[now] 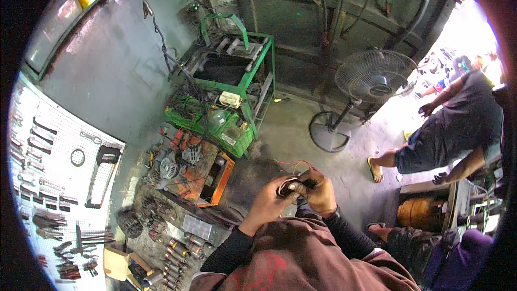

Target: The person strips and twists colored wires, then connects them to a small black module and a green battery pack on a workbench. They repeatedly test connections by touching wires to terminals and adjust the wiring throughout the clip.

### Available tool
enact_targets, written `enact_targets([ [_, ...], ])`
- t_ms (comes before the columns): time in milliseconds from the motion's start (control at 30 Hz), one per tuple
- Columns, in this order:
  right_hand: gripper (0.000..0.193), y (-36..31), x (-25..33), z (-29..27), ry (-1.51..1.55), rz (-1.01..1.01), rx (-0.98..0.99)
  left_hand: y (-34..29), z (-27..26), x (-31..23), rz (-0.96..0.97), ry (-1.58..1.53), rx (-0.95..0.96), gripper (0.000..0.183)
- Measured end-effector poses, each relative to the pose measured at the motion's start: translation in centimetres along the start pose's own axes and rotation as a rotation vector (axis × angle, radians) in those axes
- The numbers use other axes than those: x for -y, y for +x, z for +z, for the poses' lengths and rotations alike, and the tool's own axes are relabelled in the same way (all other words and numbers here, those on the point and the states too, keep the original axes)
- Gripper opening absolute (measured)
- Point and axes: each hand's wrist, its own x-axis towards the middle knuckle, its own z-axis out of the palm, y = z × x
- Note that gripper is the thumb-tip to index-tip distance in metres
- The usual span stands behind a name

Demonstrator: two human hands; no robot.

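In front of my chest, both hands are closed around a small dark part (290,187) with thin red and yellow wires (298,164) looping up from it. My left hand (267,205) wraps its near side, the thumb lying across it. My right hand (321,194) pinches at the part's other side, where the wires come out. The fingers cover most of the part, so its exact kind does not show.
At left stand an orange metal box (219,180), green crates (237,134) and a green metal stand (253,70). Tools hang on a white pegboard (64,156). A pedestal fan (377,78) stands ahead right. One person (458,124) stands at right; another (458,258) is nearer.
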Motion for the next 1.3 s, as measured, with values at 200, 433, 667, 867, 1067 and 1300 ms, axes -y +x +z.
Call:
enact_targets([
  [200, 0.029, 8.1, -1.1, -3.2, 0.405, 0.04, 0.23, 5.8, -2.2, -0.3, -0.254, -0.418, -0.082, 0.024],
  [433, 0.029, 17.7, 1.3, -3.6, 0.285, 0.031, 0.482, 11.6, -3.5, -2.0, -0.229, -0.386, -0.328, 0.023],
  [667, 0.024, 22.9, 1.7, -3.8, 0.058, -0.048, 0.67, 14.6, -3.8, -1.4, -0.39, 0.327, -0.624, 0.03],
  [867, 0.02, 25.5, 3.0, -1.3, 0.307, 0.064, 0.624, 13.5, -7.3, -2.6, -0.394, -0.072, -0.53, 0.046],
  [1067, 0.015, 26.8, 4.0, 0.7, 0.343, 0.052, 0.72, 9.9, -10.1, -1.1, -0.35, -0.387, -0.541, 0.044],
  [1300, 0.019, 27.1, 4.2, 2.2, 0.048, -0.184, 0.844, 9.1, -11.8, 0.9, -0.384, -0.425, -0.893, 0.029],
])
